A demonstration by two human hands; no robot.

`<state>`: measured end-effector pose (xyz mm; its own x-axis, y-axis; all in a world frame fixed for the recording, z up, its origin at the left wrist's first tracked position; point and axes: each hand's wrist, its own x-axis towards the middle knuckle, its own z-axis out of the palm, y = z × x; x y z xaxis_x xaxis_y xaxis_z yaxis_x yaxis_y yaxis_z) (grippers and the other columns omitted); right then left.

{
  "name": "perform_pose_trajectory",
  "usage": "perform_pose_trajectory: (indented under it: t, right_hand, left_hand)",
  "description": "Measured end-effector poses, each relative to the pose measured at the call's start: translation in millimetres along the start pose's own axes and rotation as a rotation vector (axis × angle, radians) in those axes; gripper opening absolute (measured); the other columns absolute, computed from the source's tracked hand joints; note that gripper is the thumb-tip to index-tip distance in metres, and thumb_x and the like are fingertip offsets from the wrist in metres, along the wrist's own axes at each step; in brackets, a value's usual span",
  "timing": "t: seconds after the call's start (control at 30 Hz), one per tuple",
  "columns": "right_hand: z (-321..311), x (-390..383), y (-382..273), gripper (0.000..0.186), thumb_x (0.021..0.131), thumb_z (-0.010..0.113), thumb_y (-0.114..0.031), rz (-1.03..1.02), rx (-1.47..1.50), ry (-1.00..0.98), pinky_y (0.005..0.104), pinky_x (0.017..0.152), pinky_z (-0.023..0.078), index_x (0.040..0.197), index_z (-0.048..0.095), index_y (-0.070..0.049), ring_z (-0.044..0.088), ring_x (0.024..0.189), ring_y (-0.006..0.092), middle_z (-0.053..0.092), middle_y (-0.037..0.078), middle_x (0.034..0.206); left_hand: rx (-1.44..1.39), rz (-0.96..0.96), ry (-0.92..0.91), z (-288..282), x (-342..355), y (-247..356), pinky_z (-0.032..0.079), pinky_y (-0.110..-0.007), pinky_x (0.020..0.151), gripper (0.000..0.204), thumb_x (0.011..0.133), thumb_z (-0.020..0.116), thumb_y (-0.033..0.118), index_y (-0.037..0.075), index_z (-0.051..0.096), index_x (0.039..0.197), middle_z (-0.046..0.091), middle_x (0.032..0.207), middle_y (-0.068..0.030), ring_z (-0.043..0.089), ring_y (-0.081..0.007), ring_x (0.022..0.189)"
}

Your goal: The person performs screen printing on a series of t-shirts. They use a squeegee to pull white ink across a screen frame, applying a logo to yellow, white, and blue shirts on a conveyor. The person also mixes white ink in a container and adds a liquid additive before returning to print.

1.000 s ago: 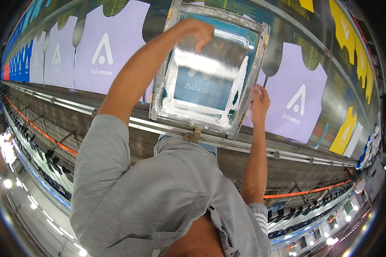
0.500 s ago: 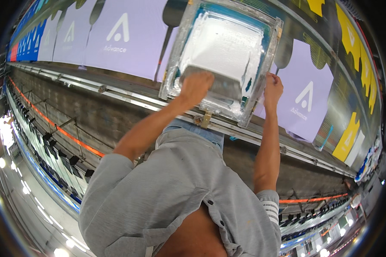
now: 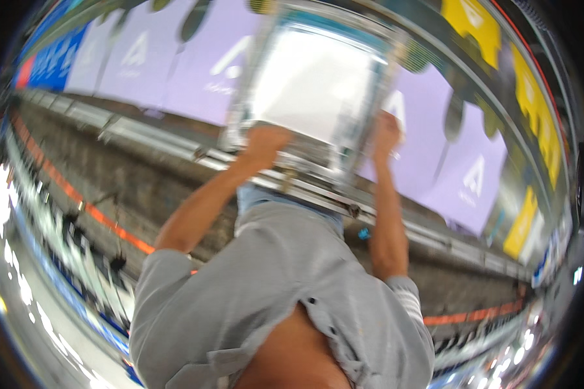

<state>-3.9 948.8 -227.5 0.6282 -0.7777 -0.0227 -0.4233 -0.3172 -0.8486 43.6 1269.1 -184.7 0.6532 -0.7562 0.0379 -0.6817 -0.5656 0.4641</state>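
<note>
My left hand (image 3: 266,144) grips a wide squeegee (image 3: 313,152), which lies across the near end of a screen-printing frame (image 3: 384,72). White ink (image 3: 308,81) covers most of the mesh, with teal showing along its borders. At the frame's right side, my right hand (image 3: 387,133) is closed on the edge, though motion blurs its fingers. Just beyond that hand lies a lilac fabric piece (image 3: 425,107) with a white print partly behind the fingers. Another printed lilac piece (image 3: 477,149) is farther right.
More printed lilac pieces (image 3: 194,78) line the long table to the left, then blue ones (image 3: 57,61). Yellow pieces (image 3: 470,29) lie at the far right. A metal rail (image 3: 169,139) runs along the table's near edge, close to my waist.
The frame has shifted left along the table with both my hands, uncovering a printed lilac piece on its right. The squeegee has come to the frame's near end.
</note>
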Motion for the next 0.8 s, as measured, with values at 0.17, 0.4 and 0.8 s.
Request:
perform_pose_trajectory:
  t: [0.17,0.4,0.8]
  right_hand:
    - [103.3,-68.6,-106.2,0.024,0.086,0.065,-0.023,0.095,0.143,0.009,0.0333,0.064,0.047,0.093,0.069,-0.001,0.058,0.064,0.017,0.068,0.014,0.075]
    - [125.4,-70.8,-107.5,0.033,0.088,0.067,-0.029,0.219,0.197,-0.042,0.0292,0.059,0.04,0.095,0.068,0.003,0.047,0.063,0.0106,0.056,0.004,0.065]
    - [143.9,-59.7,-99.2,0.046,0.085,0.068,-0.042,0.115,-0.044,0.025,0.0374,0.061,0.046,0.094,0.069,0.002,0.057,0.057,0.0284,0.06,0.013,0.061]
  left_hand:
    - [0.059,-0.019,-0.04,-107.8,-29.2,-86.4,0.052,-0.043,0.072,0.038,0.064,0.06,-0.008,0.006,0.067,0.099,0.069,0.093,-0.0124,0.066,-0.033,0.087]
    - [0.047,-0.049,-0.127,-113.1,-21.2,-113.2,0.052,-0.043,0.07,0.032,0.066,0.059,-0.008,0.005,0.066,0.094,0.068,0.087,-0.0123,0.066,-0.0333,0.08]
    - [0.095,-0.037,-0.056,-102.3,-27.4,-115.2,0.053,-0.042,0.077,0.03,0.07,0.058,-0.005,0.006,0.069,0.096,0.07,0.09,-0.0114,0.067,-0.0323,0.087]
